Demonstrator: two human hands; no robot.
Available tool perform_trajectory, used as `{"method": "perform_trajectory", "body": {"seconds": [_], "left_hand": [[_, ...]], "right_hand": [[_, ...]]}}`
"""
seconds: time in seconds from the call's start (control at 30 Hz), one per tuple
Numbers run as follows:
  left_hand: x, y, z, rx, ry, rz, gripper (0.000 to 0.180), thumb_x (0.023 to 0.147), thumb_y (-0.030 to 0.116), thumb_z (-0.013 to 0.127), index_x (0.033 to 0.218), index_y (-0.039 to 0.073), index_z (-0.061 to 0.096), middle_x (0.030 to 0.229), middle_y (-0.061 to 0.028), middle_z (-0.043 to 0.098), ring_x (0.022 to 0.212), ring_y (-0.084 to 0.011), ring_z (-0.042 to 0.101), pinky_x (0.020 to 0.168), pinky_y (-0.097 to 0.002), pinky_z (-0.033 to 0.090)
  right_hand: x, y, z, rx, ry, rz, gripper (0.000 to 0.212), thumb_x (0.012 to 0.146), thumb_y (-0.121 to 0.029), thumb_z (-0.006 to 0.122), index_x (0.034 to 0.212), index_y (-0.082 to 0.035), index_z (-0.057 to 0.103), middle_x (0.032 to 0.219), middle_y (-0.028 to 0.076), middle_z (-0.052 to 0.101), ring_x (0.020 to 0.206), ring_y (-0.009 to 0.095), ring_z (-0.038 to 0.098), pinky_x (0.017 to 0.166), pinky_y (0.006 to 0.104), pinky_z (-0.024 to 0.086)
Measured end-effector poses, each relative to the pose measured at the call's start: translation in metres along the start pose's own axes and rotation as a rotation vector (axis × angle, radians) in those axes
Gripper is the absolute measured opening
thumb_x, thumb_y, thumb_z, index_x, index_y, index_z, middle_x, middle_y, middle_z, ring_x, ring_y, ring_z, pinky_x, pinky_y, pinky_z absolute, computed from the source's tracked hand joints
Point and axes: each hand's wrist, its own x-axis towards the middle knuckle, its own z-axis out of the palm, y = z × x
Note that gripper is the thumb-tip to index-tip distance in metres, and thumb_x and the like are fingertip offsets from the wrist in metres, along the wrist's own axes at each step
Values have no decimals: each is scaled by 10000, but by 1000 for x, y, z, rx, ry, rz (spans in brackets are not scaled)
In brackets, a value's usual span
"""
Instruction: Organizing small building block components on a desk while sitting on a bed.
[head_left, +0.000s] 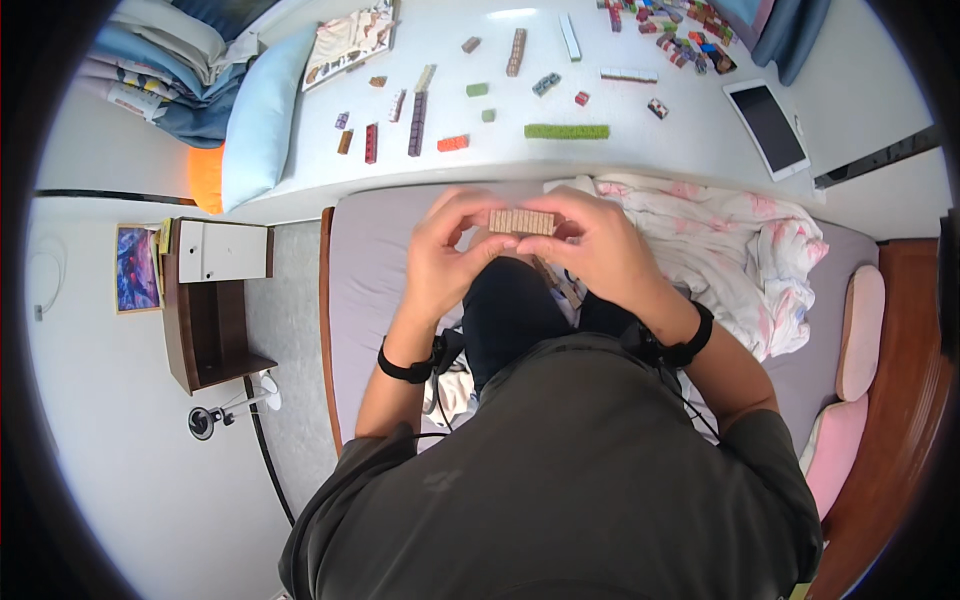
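Note:
A short tan-brown bar with a ridged, blocky face (521, 222) is held level between my two hands, above my lap. My left hand (447, 245) grips its left end, thumb below and fingers curled over the back. At the opposite end, my right hand (603, 240) pinches it the same way. Both thumb tips come close together under the bar's lower edge. On the white ledge beyond lie rows of small blocks: a long green row (567, 131), a dark purple row (416, 124), a brown row (516, 52) and an orange-red piece (453, 143).
A white-framed tablet (768, 128) lies at the ledge's right, near a pile of mixed coloured blocks (690, 35). A light-blue pillow (268, 120) and a picture book (348, 42) are at its left. A rumpled floral quilt (745, 260) covers part of the bed. A dark-brown cabinet (205, 335) stands left.

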Motion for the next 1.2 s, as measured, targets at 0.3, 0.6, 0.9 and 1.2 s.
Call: {"method": "perform_trajectory", "body": {"seconds": [0.3, 0.6, 0.9, 1.2], "left_hand": [[-5, -40, 0, -195, 12, -184, 317, 897, -106, 760, 1177, 1, 655, 1169, -56, 651, 1072, -151, 664, 929, -298, 556], [-32, -71, -29, -305, 188, -283, 313, 923, -123, 723, 1186, 7, 616, 1198, -104, 689, 1108, -171, 666, 964, -309, 545], [-66, -104, -45, -334, 185, -467, 335, 964, -90, 705, 1284, -16, 638, 1192, -106, 710, 1103, -174, 685, 967, -305, 573], [-57, -114, -55, -320, 155, -440, 328, 981, -117, 646, 1299, -34, 632, 1321, -192, 707, 1194, -229, 696, 1052, -364, 569]], "right_hand": [[16, 67, 9, 391, -286, 216, 455, 910, -121, 829, 1330, -28, 681, 1021, 38, 740, 790, 98, 661, 683, 282, 538], [-66, 294, 95, -738, -780, 404, 492, 879, -400, 799, 1212, -50, 712, 1050, 213, 753, 902, 370, 742, 831, 484, 577], [-56, 321, 117, -457, -621, 659, 343, 823, -366, 823, 983, -66, 773, 907, 159, 777, 941, 344, 754, 860, 452, 563], [-17, 204, 85, -77, -284, 456, 255, 835, -141, 823, 1054, -51, 731, 994, 130, 719, 877, 297, 712, 794, 398, 570]]}}
